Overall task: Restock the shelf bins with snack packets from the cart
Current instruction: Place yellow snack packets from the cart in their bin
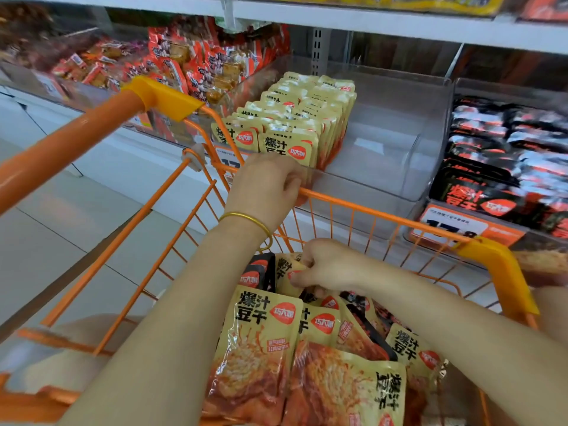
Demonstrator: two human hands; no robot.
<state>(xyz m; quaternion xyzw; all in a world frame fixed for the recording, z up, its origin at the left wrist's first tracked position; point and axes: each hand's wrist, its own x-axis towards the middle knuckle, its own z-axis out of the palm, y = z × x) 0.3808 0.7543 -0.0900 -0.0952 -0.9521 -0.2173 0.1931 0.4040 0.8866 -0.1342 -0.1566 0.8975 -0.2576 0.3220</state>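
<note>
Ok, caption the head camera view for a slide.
Restocking: left hand holding the cart rim, right hand gripping a yellow packet inside, half-filled bin ahead.

Bright, even white light, faint soft shadows, pale glare on the clear bin (399,124) walls, wide-angle curving of the shelf edge (368,23) and cart handle (70,139), blur toward the upper left corner, central yellow packets (289,146) sharp.

packets (276,348) in cart (384,215), cart before shelf bin (384,133), packet rows (292,118) at bin's left
</note>
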